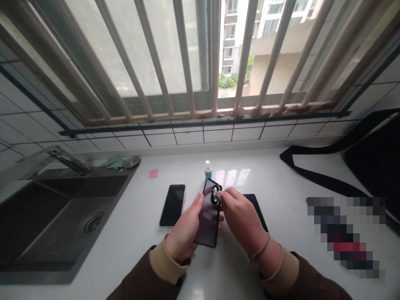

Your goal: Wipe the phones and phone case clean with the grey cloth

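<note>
My left hand (184, 229) holds a black phone (208, 218) with its back and camera bump turned up. Fingertips of my right hand (242, 216) pinch a small pale thing, perhaps a wipe, against the camera area; what it is stays unclear. A second black phone (173, 205) lies flat on the white counter (131, 225), left of my hands. Behind them stands a small spray bottle (208, 169) with a blue label. A dark flat item (258, 206) lies under my right hand, mostly hidden.
A dark sink (46, 216) with a tap (67, 160) fills the left. A pink note (153, 173) and a green cloth (112, 162) lie near the sink's back. A black bag with a strap (371, 162) sits at right. A barred window runs behind.
</note>
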`<action>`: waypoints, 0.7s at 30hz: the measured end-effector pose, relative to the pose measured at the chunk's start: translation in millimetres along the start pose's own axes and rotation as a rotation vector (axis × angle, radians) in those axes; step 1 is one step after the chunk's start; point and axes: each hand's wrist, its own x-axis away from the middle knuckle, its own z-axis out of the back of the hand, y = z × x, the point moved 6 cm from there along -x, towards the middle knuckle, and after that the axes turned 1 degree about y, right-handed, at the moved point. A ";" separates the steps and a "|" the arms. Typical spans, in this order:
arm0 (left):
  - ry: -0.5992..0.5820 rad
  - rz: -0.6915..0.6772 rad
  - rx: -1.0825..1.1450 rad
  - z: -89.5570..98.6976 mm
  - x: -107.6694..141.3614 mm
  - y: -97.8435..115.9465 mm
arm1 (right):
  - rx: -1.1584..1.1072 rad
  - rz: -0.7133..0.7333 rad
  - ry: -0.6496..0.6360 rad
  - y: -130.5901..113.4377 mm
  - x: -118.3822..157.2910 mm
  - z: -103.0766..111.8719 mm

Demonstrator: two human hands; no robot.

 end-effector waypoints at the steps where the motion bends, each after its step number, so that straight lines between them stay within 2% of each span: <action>1: -0.015 0.014 -0.010 -1.6 1.3 -0.8 | 0.014 -0.019 0.016 2.0 -0.4 2.0; 5: -0.088 0.024 -0.039 -7.3 4.5 -0.2 | 0.072 -0.061 0.082 6.5 -0.7 7.7; 8: -0.082 0.016 -0.036 -6.1 3.4 -0.1 | 0.045 -0.050 0.080 6.7 -0.5 6.3; 13: -0.037 -0.004 0.012 -0.4 -2.6 -1.7 | -0.055 0.026 0.035 0.4 -0.2 0.7; 18: -0.021 -0.100 0.123 4.6 -8.4 5.8 | -0.184 0.137 0.046 -13.2 -1.0 4.2; 21: -0.014 -0.077 0.116 4.7 -8.0 7.9 | -0.283 0.033 0.127 -4.1 -4.1 14.0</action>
